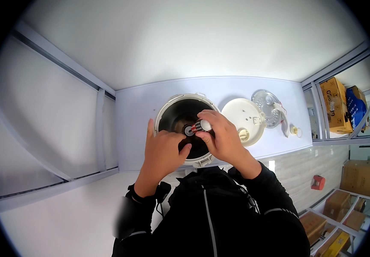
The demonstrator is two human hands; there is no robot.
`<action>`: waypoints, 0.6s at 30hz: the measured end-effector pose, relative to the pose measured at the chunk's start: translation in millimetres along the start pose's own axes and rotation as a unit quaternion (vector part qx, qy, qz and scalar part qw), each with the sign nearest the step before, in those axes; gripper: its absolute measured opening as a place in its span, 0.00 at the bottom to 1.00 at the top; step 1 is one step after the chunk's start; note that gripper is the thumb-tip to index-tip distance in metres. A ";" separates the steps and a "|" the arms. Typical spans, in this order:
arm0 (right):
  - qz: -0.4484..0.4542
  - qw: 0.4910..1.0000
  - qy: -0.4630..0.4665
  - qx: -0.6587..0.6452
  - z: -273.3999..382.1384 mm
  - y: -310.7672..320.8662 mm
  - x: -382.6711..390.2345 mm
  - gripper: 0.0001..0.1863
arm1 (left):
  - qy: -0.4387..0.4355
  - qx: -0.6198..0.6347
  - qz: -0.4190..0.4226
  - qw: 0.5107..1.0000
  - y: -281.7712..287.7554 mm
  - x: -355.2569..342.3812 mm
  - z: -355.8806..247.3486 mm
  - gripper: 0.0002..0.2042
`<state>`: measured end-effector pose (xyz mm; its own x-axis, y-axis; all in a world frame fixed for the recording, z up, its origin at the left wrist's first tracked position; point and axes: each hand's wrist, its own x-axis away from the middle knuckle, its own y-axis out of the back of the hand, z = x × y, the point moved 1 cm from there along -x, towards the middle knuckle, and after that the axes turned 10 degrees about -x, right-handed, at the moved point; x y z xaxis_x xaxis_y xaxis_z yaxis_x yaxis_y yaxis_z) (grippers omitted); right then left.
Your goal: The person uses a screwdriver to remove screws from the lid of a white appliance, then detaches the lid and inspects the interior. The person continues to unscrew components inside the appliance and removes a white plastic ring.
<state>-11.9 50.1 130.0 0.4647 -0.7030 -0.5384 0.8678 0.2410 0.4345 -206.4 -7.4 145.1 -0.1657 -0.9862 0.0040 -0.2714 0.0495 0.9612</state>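
Observation:
A white rice cooker body (159, 107) stands on the white table in front of me, its dark round inside facing up. A pale round piece (188, 131) sits in the middle of its floor. My right hand (221, 135) is closed around a screwdriver (202, 125) with a red, black and white handle, pointed down toward that piece. My left hand (164, 150) lies over the cooker's near left rim. One finger stretches up along the rim, the index finger reaches inward close to the round piece, and the thumb stands apart from it. Nothing shows between them.
Right of the cooker lies its round cream lid (232, 112) with a yellowish cap (244, 135) on it. Beyond are a clear lid-like disc (260, 100), a white strip-like part (284, 124) and a small ring (296, 131). A red object (317, 182) rests on the floor; cardboard boxes (362, 177) stand at right.

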 end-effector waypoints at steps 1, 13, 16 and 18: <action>0.000 1.000 0.006 0.000 -1.3 -1.5 -0.9 0.22 | -0.016 0.017 -0.031 0.999 -3.7 1.4 0.9 0.06; 0.005 1.000 -0.006 0.003 -6.1 -9.6 -5.6 0.23 | -0.079 0.092 -0.241 0.963 -38.0 8.4 19.2 0.08; 0.009 1.000 0.010 0.012 -6.1 -10.1 -7.0 0.23 | -0.089 0.105 -0.270 0.953 -42.0 8.8 21.3 0.08; 0.014 1.000 0.010 0.009 -5.8 -12.2 -7.6 0.23 | -0.094 0.121 -0.290 0.945 -46.3 8.8 23.2 0.08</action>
<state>-25.0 56.4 124.6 0.4926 -0.6822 -0.5403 0.8510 0.2478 0.4629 -217.4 -14.7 94.2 -0.0824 -0.8140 -0.5751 -0.5739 -0.4330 0.6951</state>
